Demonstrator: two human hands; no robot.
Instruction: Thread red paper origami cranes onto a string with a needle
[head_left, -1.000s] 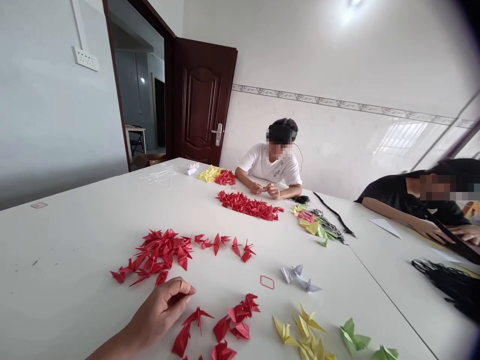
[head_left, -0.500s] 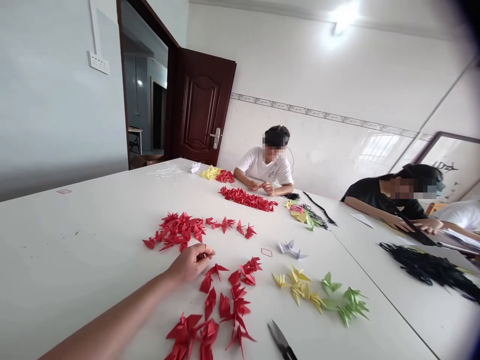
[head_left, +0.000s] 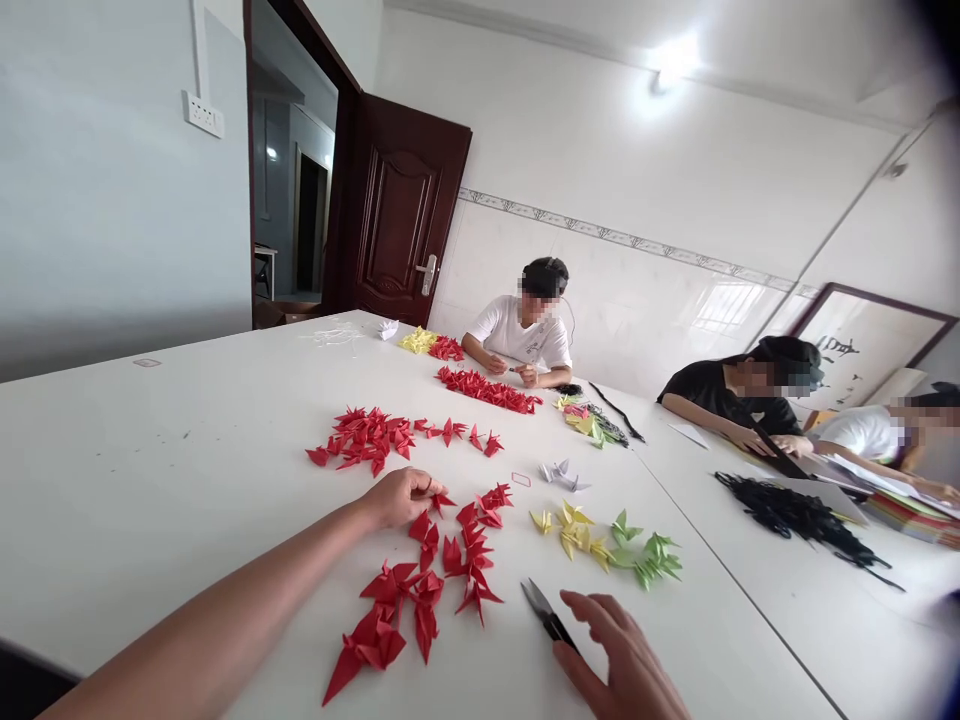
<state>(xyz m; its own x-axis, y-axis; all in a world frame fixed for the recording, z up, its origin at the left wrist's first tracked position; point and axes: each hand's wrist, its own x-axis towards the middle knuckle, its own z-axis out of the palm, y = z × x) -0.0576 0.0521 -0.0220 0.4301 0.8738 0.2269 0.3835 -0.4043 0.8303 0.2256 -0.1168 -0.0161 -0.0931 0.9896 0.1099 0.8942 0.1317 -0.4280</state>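
My left hand [head_left: 401, 497] is closed at the middle of the white table [head_left: 247, 440], its curled fingertips on a red paper crane [head_left: 442, 501]. More folded red cranes [head_left: 379, 652] lie in a loose group just below and right of it. Behind the hand is a pile of red cranes [head_left: 367, 438]. My right hand [head_left: 619, 650] hovers at the lower right with fingers spread, holding nothing. Beside its thumb lie scissors [head_left: 546, 607] with dark handles, partly hidden by the hand.
Yellow cranes [head_left: 579, 530], green cranes [head_left: 651, 555] and white cranes [head_left: 562, 474] lie to the right. Black cord [head_left: 787, 515] is heaped farther right. Across the table, a person in white [head_left: 517, 335] and one in black [head_left: 739, 390] sit working. A long red crane row [head_left: 487, 390] lies beyond.
My right hand has come into view from below, near the scissors. My left hand has moved slightly right, onto a red crane. The camera view has turned a little to the right.
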